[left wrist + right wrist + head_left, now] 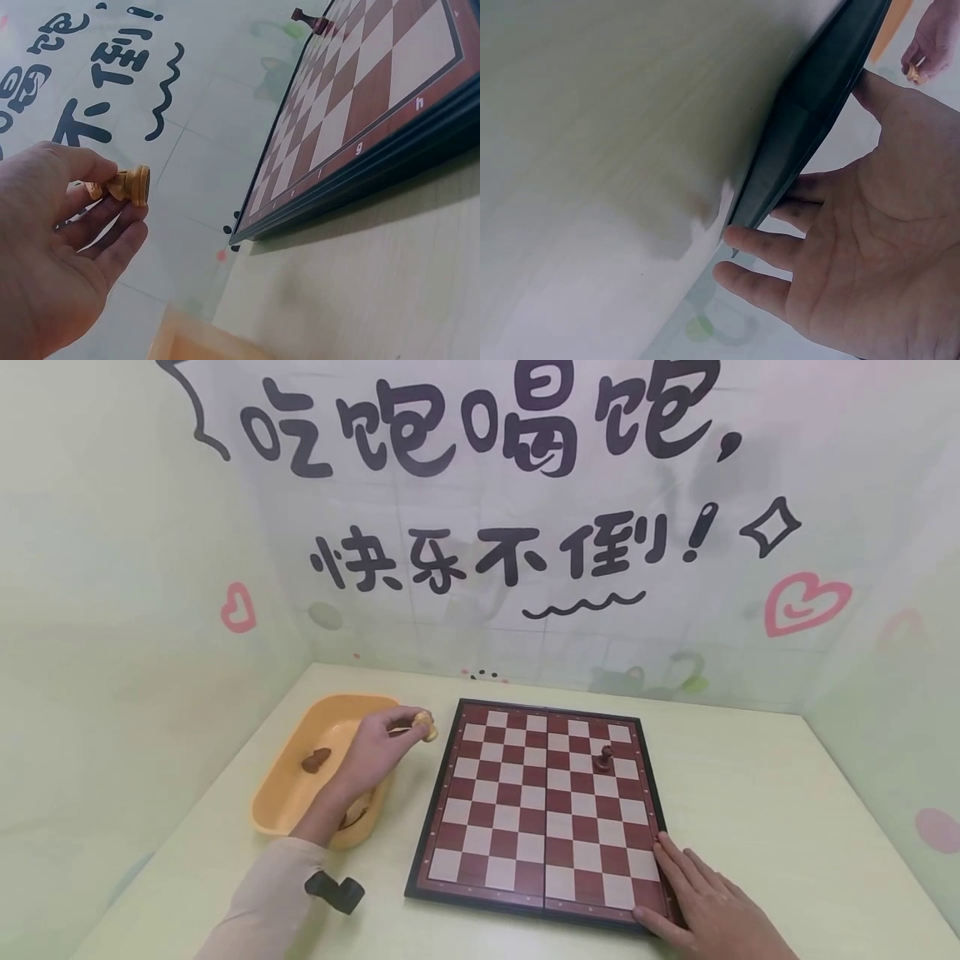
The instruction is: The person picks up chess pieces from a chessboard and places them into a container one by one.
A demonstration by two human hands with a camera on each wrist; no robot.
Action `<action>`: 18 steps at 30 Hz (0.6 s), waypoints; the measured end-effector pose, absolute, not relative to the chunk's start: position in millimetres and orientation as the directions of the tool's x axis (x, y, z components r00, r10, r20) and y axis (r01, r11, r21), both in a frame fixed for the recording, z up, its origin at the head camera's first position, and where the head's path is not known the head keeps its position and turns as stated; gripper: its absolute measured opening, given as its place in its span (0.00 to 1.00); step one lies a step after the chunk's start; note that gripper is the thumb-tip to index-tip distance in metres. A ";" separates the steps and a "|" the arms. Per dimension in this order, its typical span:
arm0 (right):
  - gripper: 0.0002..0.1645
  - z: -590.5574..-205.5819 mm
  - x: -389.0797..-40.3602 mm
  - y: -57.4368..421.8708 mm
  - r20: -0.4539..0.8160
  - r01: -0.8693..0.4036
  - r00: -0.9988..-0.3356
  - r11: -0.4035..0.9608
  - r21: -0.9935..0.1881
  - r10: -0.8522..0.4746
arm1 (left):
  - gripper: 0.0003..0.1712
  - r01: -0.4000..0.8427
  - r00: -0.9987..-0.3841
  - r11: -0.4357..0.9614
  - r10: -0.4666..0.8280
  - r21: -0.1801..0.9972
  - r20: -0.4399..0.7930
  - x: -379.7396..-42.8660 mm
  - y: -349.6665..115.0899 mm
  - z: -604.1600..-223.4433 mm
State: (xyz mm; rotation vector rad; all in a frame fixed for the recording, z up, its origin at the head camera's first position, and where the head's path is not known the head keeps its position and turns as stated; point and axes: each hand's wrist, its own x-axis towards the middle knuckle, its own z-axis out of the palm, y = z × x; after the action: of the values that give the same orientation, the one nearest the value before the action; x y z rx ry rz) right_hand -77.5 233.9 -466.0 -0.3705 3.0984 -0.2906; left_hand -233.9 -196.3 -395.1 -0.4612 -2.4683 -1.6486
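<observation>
My left hand (377,745) pinches a light wooden-coloured chess piece (425,725) between thumb and fingers, above the gap between tray and board. In the left wrist view the piece (129,184) lies sideways, its round base facing the board; fingers cover its top. The red-and-white chessboard (517,777) lies unfolded on the table. One dark brown chess piece (603,758) stands on it, toward the far right. My right hand (712,902) rests at the board's near right corner, thumb on the near edge and fingers stretched along the side.
A yellow-orange plastic tray (279,793) stands left of the board, partly behind my left forearm. Inside it lie dark brown pieces (316,760) and a light one (356,812). A printed curtain (480,643) with lettering closes off the table's back.
</observation>
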 end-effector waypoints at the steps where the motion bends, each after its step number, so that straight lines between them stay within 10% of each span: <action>1: 0.58 -465.7 -77.7 233.7 0.010 -0.231 -0.972 0.955 -0.186 -0.233 | 0.16 0.325 -0.944 0.356 0.175 0.876 0.279 -234.0 -197.6 -394.6; 18: 0.58 -465.2 -78.6 233.3 -0.007 -0.226 -0.973 0.956 -0.187 -0.231 | 0.17 0.308 -0.951 0.354 0.121 0.883 0.283 -230.5 -225.9 -401.3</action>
State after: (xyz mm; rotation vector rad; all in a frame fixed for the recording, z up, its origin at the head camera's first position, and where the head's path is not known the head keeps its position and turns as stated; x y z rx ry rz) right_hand -78.6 233.3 -465.2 -0.3595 3.0780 -0.2894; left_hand -230.5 -225.9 -401.3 -0.3905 -2.4412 -1.6497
